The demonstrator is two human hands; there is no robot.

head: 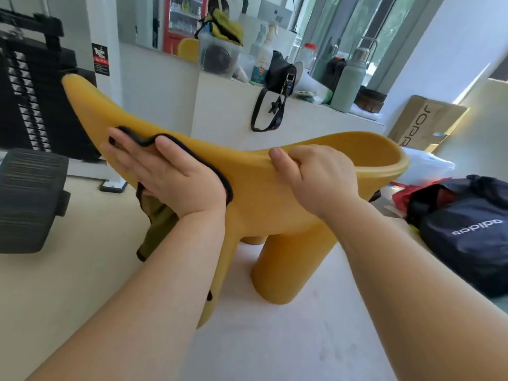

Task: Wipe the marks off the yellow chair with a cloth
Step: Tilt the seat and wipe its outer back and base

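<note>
The yellow chair (255, 193) is a moulded elephant-shaped plastic seat standing on the pale floor in the middle of the view. A yellow cloth (156, 215) with a black hem lies over the chair's left wing, and its olive underside hangs down below. My left hand (165, 171) presses flat on that cloth with straight fingers. My right hand (313, 171) grips the top rim of the chair near its middle, fingers curled over the edge. A small dark mark (209, 296) shows low on the chair's near tip, beside my left forearm.
A white counter (220, 105) behind the chair carries bottles, a black bag with a hanging strap and a plastic box. A dark sports bag (467, 226) lies at the right, a cardboard box (423, 122) behind it. A black ribbed seat (30, 199) and a weight stack stand at the left.
</note>
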